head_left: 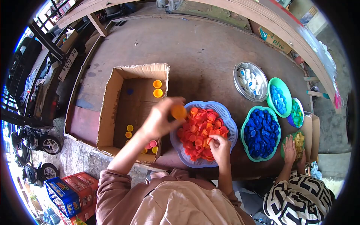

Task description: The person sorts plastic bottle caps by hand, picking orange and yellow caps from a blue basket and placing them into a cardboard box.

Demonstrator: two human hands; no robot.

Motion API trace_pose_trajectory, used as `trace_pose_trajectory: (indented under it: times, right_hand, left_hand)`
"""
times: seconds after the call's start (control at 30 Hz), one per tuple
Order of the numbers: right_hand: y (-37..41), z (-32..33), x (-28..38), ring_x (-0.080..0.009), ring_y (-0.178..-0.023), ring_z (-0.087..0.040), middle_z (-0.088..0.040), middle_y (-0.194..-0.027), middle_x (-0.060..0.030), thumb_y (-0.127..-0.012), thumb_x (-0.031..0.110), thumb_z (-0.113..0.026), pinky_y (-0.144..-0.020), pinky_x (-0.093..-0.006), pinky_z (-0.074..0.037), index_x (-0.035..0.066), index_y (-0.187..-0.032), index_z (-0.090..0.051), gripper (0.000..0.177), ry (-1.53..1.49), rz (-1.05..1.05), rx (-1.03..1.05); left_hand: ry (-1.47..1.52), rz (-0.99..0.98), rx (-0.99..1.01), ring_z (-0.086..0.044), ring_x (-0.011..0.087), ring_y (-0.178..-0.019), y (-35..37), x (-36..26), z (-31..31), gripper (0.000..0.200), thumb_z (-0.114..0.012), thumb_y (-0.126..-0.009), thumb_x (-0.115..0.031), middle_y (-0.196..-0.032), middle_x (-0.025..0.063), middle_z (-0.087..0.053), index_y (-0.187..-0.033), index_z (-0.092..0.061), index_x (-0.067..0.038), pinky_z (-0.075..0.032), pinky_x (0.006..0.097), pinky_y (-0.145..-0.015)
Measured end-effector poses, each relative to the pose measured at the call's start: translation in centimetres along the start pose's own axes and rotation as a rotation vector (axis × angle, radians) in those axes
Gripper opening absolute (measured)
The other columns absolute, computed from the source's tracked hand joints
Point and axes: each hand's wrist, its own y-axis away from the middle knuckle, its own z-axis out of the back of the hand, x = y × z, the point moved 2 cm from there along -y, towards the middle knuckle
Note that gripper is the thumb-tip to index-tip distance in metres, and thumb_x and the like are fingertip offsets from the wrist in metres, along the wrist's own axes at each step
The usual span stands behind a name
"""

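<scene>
My left hand [162, 117] is above the left rim of a lavender plastic basket [229, 112], closed around an orange bottle cap [178, 111]. A heap of red and orange bottle caps [198, 131] fills the basket. Over the heap's right side, my right hand [220, 149] has its fingers pinched among the caps; what they grip, if anything, is too small to make out. To the left stands an open cardboard box [108, 108], with two yellow-orange caps [158, 88] near its far right corner and several yellow and pink caps near its front, partly behind my left forearm.
Right of the basket stand a mint basket of dark blue caps [261, 133], a metal bowl of white caps [247, 82], a green bowl of light blue caps [278, 99] and a small bowl of green caps [296, 113]. Another person's hands [290, 150] touch yellowish caps [299, 140] at the right.
</scene>
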Motion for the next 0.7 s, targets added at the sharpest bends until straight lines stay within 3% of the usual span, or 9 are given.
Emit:
trace_pose_trajectory:
  times: [0.07, 0.13, 0.17, 0.23, 0.33, 0.47, 0.5, 0.63, 0.7]
  right_hand:
    - [0.4, 0.9, -0.9, -0.0240, -0.064, -0.062, -0.064, -0.083, -0.0149, -0.072, -0.003, -0.062, -0.058, -0.0309, -0.049, -0.002, -0.097, -0.063, 0.025, 0.124, 0.018, 0.027]
    - [0.9, 1.3, -1.3, -0.0294, -0.070, -0.061, -0.062, -0.089, -0.0173, -0.071, -0.003, -0.062, -0.061, -0.0340, -0.049, -0.003, -0.098, -0.062, 0.027, 0.176, 0.066, -0.005]
    - [1.1, 1.5, -1.3, -0.0344, -0.080, -0.060, -0.059, -0.095, -0.0186, -0.071, -0.002, -0.063, -0.071, -0.0383, -0.049, -0.003, -0.101, -0.060, 0.030, 0.173, 0.009, 0.008]
    - [1.6, 1.5, -1.6, -0.0346, -0.083, -0.059, -0.059, -0.094, -0.0179, -0.072, -0.001, -0.064, -0.075, -0.0392, -0.048, -0.001, -0.102, -0.060, 0.031, 0.200, 0.026, 0.007]
    - [1.4, 1.2, -1.4, -0.0344, -0.087, -0.059, -0.059, -0.094, -0.0171, -0.073, 0.004, -0.066, -0.078, -0.0396, -0.048, 0.001, -0.102, -0.060, 0.030, 0.216, 0.023, 0.007]
    - [1.3, 0.1, -0.8, -0.0329, -0.092, -0.058, -0.058, -0.099, -0.0148, -0.074, 0.012, -0.069, -0.081, -0.0386, -0.047, 0.004, -0.102, -0.062, 0.029, 0.302, 0.085, -0.054]
    - [1.2, -0.1, -0.5, -0.0316, -0.097, -0.057, -0.057, -0.104, -0.0131, -0.075, 0.016, -0.070, -0.082, -0.0384, -0.047, 0.005, -0.102, -0.062, 0.030, 0.338, 0.126, -0.065]
    - [0.1, -1.3, 1.2, -0.0322, -0.098, -0.056, -0.058, -0.105, -0.0142, -0.079, 0.015, -0.067, -0.084, -0.0397, -0.046, 0.004, -0.104, -0.061, 0.028, 0.419, 0.336, -0.032]
    - [-1.3, -1.2, -0.1, -0.0328, -0.098, -0.056, -0.058, -0.104, -0.0149, -0.081, 0.013, -0.064, -0.085, -0.0403, -0.046, 0.003, -0.104, -0.061, 0.026, 0.321, 0.280, -0.099]
  left_hand:
    - [0.310, 0.351, -0.184, -0.059, 0.0231, -0.105, 0.6, 4.9, 1.3, 0.052, -0.075, -0.071, -0.006, -0.109, 0.0125, -0.061, -0.116, -0.051, -0.001, -0.047, 0.0336, -0.091]
    - [0.369, 0.337, -0.375, -0.058, 0.0210, -0.106, 0.7, 10.3, 1.9, 0.057, -0.076, -0.072, -0.007, -0.111, 0.0112, -0.062, -0.121, -0.048, -0.002, -0.046, 0.0350, -0.093]
    - [0.239, 0.318, -0.382, -0.058, 0.0218, -0.106, 0.7, 12.4, 2.1, 0.060, -0.076, -0.072, -0.009, -0.111, 0.0112, -0.062, -0.123, -0.046, -0.003, -0.046, 0.0353, -0.093]
    - [-0.020, 0.271, -0.396, -0.059, 0.0233, -0.105, 0.3, 15.8, 2.2, 0.065, -0.077, -0.072, -0.012, -0.112, 0.0112, -0.062, -0.127, -0.043, -0.004, -0.045, 0.0358, -0.093]
    - [-0.154, 0.324, -0.321, -0.059, 0.0228, -0.106, -0.3, 20.0, 0.8, 0.064, -0.073, -0.077, -0.016, -0.115, 0.0101, -0.061, -0.131, -0.041, -0.005, -0.043, 0.0352, -0.096]
    - [-0.227, 0.328, -0.371, -0.060, 0.0250, -0.106, -0.8, 24.2, -1.5, 0.062, -0.075, -0.075, -0.022, -0.112, 0.0099, -0.062, -0.125, -0.043, -0.003, -0.044, 0.0357, -0.093]
    - [-0.133, 0.360, -0.344, -0.055, 0.0302, -0.108, -0.7, 24.4, -1.9, 0.064, -0.076, -0.074, -0.027, -0.113, 0.0120, -0.061, -0.123, -0.044, -0.003, -0.042, 0.0393, -0.095]
    - [-0.217, 0.361, -0.330, -0.045, 0.0330, -0.115, 0.0, 23.9, -2.4, 0.063, -0.074, -0.076, -0.029, -0.121, 0.0192, -0.049, -0.123, -0.044, 0.000, -0.038, 0.0407, -0.098]
    - [-0.249, 0.366, -0.384, -0.045, 0.0323, -0.112, 0.6, 23.0, -1.5, 0.060, -0.072, -0.078, -0.027, -0.118, 0.0188, -0.048, -0.123, -0.043, 0.000, -0.037, 0.0405, -0.097]
